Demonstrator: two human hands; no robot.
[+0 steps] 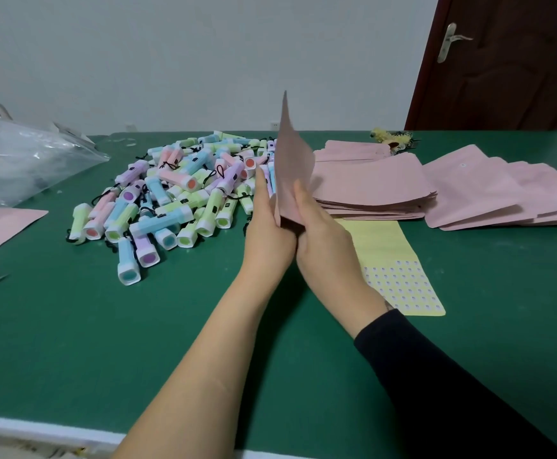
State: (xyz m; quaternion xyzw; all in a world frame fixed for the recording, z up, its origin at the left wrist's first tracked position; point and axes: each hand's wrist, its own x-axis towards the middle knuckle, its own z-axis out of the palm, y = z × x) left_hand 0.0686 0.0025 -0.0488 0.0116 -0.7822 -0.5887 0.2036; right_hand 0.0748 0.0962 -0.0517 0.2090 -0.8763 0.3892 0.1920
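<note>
Two hands meet over the middle of the green table (pixel 138 326) and hold one pink pouch (pixel 292 167) upright between them. Its lower end is sunk between the palms and its top corner points up at the wall. My left hand (pixel 267 230) lies against the pouch's left face, fingers straight and pressed together. My right hand (pixel 322 236) pinches from the other side, with the thumb flat on the near face. Its other fingers are hidden behind the pouch, so I cannot tell how they lie.

I judge the step to be opening the pouch so it can take a torch. To do it well I would grip low and rub the two walls against each other until the mouth parts, without creasing the thin material. I cannot see which end has the mouth.

Torches (pixel 177 193) in pastel colours lie heaped just left of the hands, within easy reach. The nearest ones sit close by the left fingers, so a wide swing could scatter them. Stacks (pixel 373 187) of flat pink pouches sit just to the right, with more fanned out beyond. A yellow sticker sheet (pixel 390 253) lies under the right wrist, and a dragged sleeve (pixel 436 376) could shift it. A clear bag (pixel 22 160) and a loose pouch (pixel 2 226) lie at the far left, and a dark door (pixel 502 61) stands at the back right
</note>
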